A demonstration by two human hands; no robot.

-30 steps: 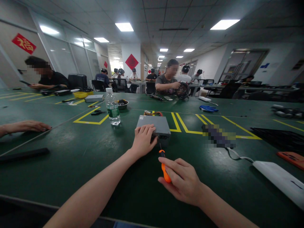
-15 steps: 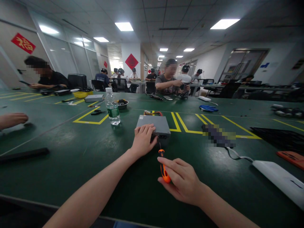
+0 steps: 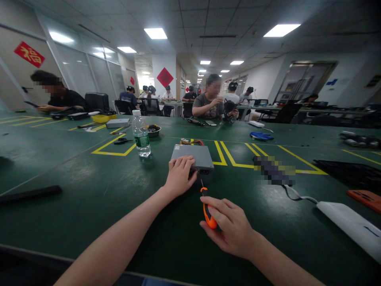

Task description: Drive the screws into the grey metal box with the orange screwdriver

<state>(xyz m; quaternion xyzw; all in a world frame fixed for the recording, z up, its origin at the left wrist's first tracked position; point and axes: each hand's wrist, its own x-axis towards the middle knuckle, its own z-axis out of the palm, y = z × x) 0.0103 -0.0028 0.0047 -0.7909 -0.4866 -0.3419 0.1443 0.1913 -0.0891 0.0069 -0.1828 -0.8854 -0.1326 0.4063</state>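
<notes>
A grey metal computer power supply (image 3: 198,155) lies on the green table, its cables bunched at the far side and a socket on its near face. My left hand (image 3: 180,174) grips its near left part, fingers over the top and thumb by the front face. My right hand (image 3: 228,222) holds an orange-and-black screwdriver (image 3: 209,214) between thumb and fingers. The thin shaft points away from me toward the front face. Whether its tip touches the power supply or a screw is too small to tell.
A water bottle (image 3: 141,137) stands left of the power supply, with a metal bowl (image 3: 154,131) behind it. At right lie a white power strip (image 3: 351,222), an orange phone (image 3: 364,198) and blue gloves (image 3: 261,136). A black bar (image 3: 31,194) lies left. A person (image 3: 208,101) sits opposite.
The screwdriver's handle has turned in my right hand and shifted slightly right. My left hand stays put. Another person's hand at the left edge has gone out of view; the person opposite moved a hand.
</notes>
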